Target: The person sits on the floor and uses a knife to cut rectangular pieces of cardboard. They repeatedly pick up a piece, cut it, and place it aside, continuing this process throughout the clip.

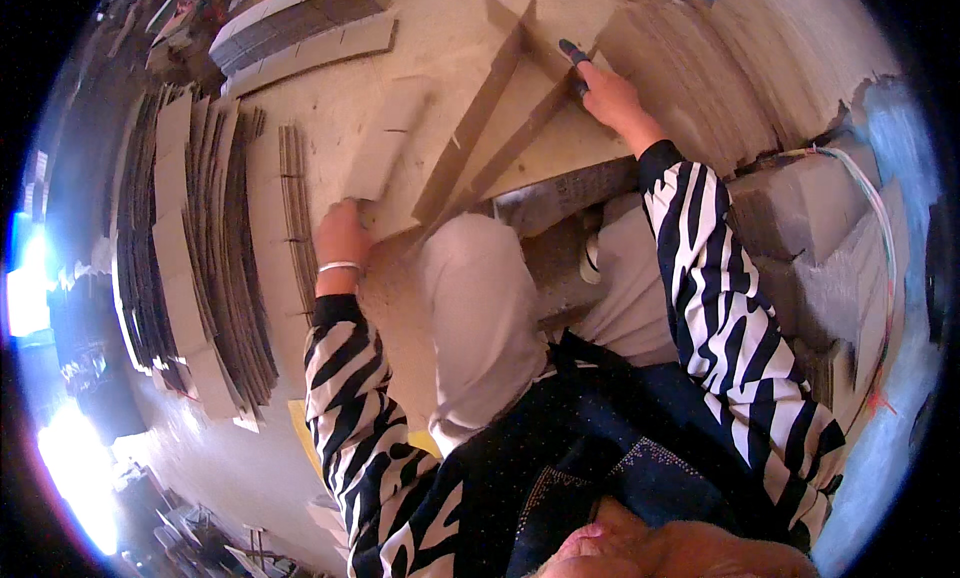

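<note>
Room: a dim workspace bends around the fisheye rim, its corners lost in black; glare at the left edge (pixel 80 478) washes out whatever stands there.
Table: a tan, flat-topped table (pixel 310 173) carries cardboard; its near edge is partly hidden by the person's light grey trousers (pixel 480 308).
Left hand: the left hand (pixel 343 236), a white band at its wrist, meets the near end of a flat, pale tan cardboard strip (pixel 390 133); the fingertips are out of sight, so whether this grip is clenched on the strip cannot be told.
Right hand: the right hand (pixel 612 96) reaches forward at the far end of a long brown cardboard strip standing on edge (pixel 525 128); dark coverings (pixel 573 53) hide the fingertips, and whether this grip pinches the strip or only touches it is unclear.
Angled strip: a second brown strip, on edge (pixel 470 128), lies between the hands and nears the first at the close end, forming a narrow V; how they join is hard to make out.
Left stacks: upright rows of tan cardboard pieces (pixel 175 238) stand beside the left forearm.
Far stack: a bundle of greyish cardboard strips (pixel 300 23) is cut off by the blurred rim.
Right pile: brown cardboard sheets (pixel 690 88) lie beyond the right wrist, their count indistinct.
</note>
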### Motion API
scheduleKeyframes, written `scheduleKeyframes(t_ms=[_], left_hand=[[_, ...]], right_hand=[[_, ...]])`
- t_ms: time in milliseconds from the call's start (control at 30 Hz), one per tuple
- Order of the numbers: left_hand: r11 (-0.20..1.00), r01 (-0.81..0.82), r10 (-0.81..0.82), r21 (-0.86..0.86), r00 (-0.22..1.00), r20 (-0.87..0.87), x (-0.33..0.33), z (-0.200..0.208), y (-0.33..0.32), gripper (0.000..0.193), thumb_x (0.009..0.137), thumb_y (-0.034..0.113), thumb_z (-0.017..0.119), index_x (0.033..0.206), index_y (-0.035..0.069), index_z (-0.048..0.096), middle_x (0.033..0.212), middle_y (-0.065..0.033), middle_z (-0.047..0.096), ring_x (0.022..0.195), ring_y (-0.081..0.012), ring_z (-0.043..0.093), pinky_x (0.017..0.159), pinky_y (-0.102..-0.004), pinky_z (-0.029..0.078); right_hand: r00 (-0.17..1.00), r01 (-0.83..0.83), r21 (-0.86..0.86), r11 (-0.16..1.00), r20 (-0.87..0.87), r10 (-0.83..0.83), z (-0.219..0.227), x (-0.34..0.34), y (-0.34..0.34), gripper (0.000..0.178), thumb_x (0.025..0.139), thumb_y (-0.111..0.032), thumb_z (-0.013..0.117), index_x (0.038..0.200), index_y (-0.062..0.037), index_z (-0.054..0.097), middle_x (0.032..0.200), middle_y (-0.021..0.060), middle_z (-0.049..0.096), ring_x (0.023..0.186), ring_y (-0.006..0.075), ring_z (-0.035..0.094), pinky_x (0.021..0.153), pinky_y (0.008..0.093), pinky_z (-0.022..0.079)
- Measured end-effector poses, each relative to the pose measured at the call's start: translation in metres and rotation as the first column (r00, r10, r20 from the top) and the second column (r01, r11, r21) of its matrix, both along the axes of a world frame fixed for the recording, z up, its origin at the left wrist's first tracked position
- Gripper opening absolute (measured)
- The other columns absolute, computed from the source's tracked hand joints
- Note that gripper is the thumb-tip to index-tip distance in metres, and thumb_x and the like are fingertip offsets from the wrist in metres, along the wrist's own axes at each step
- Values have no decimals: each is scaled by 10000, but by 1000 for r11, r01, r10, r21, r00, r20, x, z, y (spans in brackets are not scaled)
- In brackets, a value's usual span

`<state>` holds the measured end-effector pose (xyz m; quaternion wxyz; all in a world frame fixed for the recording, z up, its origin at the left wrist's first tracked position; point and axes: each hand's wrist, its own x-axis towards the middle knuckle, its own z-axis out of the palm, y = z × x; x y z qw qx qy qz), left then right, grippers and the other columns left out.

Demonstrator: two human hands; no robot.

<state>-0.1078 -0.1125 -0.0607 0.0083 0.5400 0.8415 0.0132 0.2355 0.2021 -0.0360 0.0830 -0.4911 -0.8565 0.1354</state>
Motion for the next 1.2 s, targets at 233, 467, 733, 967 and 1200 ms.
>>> scheduleKeyframes(t_ms=[233,467,733,967,1200], left_hand=[[958,-265,244,112,955,169,-44,36,21,223,735,117,553,903,-17,611,903,-253,640,877,-423,618,744,-493,509],[872,-411,483,265,809,-335,-46,62,-7,313,806,221,645,1045,21,615,1096,-208,623,1045,-353,596,832,-453,493],[903,-196,-146,382,697,702,78,3,39,376,805,140,638,1171,62,608,1195,-176,605,986,-340,614,844,-369,483],[984,-80,67,162,995,80,61,26,67,307,737,130,608,1041,82,623,998,-169,637,871,-377,618,762,-448,501],[981,14,-16,191,1000,9,69,28,87,181,732,137,618,910,102,617,949,-129,644,855,-344,640,728,-486,497]], right_hand=[[968,237,8,972,81,-237,36,60,14,486,825,-253,653,1248,-90,477,1263,184,560,1147,372,534,898,487,444],[914,266,333,905,212,-347,-24,156,-9,492,728,-102,694,1200,-163,569,1461,63,362,1330,320,348,993,605,338],[970,115,337,935,-242,-32,51,82,-31,246,798,-104,603,1042,-79,580,919,203,637,894,409,597,712,510,455],[788,-342,182,922,-479,387,70,-18,-80,292,857,-219,639,1042,-35,508,880,255,599,865,456,566,696,499,445],[851,-435,-94,895,-367,375,54,-50,-75,382,851,-153,598,1210,-59,504,1034,247,615,936,441,569,757,478,457]])
